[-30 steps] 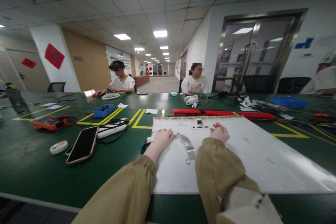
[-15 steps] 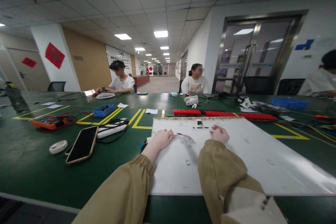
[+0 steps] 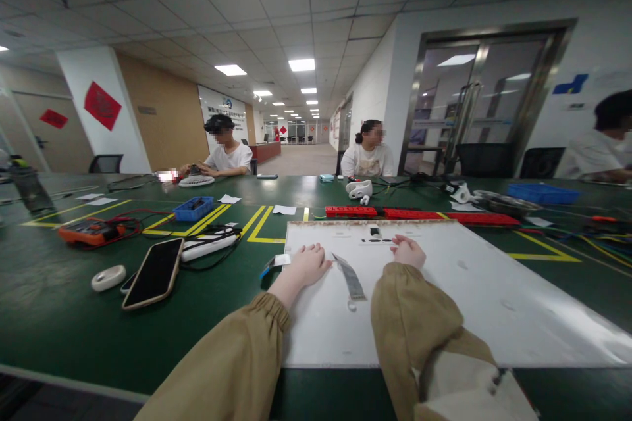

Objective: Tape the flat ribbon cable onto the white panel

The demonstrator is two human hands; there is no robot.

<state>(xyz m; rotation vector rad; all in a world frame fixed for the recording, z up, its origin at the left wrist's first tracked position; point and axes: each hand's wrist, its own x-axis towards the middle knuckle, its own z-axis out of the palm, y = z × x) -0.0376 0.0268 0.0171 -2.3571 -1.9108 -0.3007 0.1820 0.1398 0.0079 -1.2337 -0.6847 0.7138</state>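
Observation:
A large white panel (image 3: pixel 444 316) lies in front of me. My left hand (image 3: pixel 312 264) rests flat on its left part, fingers spread and holding nothing. Beside its fingertips a grey flat ribbon strip (image 3: pixel 351 278) curves across the panel toward a small round spot. My right hand (image 3: pixel 409 252) is over the panel's upper middle with curled fingers pressed together; whatever they may hold is too small to make out. Near those fingers is a small black part (image 3: pixel 376 233) by a row of dark slots. A blue and black strip (image 3: pixel 267 271) pokes out left of my left wrist.
Left on the green table (image 3: pixel 74 322) are a phone (image 3: pixel 154 273), a white power strip (image 3: pixel 210 243), an orange meter (image 3: pixel 91 230) and a blue tray (image 3: pixel 194 209). Red bars (image 3: pixel 415 214) lie behind the panel. People sit across the table and at right.
The ribbon strip, blurred and higher before, now lies lower and clearer on the panel. My left hand's fingers have spread a little. My right hand has shifted slightly left.

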